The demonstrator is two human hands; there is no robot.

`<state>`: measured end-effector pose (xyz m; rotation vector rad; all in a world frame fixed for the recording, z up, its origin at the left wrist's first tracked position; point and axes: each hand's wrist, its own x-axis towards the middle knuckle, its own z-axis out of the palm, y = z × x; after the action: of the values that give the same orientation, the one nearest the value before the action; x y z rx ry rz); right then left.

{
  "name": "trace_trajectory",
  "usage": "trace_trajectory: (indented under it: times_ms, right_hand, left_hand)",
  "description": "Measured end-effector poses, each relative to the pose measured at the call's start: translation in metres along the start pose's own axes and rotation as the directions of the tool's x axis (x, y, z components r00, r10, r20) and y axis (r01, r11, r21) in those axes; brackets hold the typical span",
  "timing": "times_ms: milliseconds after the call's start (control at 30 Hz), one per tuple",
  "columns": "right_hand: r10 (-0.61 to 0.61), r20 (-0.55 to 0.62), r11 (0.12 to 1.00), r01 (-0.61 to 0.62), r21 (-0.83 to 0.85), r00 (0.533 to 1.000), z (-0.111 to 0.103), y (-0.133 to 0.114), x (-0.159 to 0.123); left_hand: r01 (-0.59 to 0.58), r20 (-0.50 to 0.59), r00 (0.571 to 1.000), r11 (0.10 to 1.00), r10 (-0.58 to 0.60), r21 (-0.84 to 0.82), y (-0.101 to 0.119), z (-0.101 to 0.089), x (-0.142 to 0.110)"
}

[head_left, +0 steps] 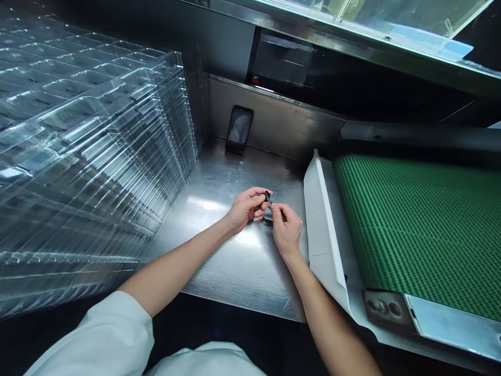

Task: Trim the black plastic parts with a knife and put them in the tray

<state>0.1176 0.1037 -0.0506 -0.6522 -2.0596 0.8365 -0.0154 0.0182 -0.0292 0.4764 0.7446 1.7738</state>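
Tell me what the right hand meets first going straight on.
The right hand would meet the small black part held in the left hand first, though depth is unclear.

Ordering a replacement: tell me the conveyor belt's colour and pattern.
Green conveyor belt, dark-dotted grid; head view.

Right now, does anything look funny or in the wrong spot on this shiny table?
Yes: a black rectangular phone leans against the steel back wall of the shiny steel worktop. It looks odd because it stands alone there, away from the small black part held in the left hand.
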Motion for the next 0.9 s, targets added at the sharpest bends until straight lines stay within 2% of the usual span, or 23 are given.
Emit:
trace_trajectory:
  times_ms: [900]
  right_hand:
    - [-0.056, -0.028, 0.998, 0.056, -0.021, 0.998, -0.0008, 0.0002, -0.0003]
  left_hand:
    - [0.000, 0.013, 1.000, 1.000, 0.000, -0.023, 0.0015, -0.0005, -0.0002]
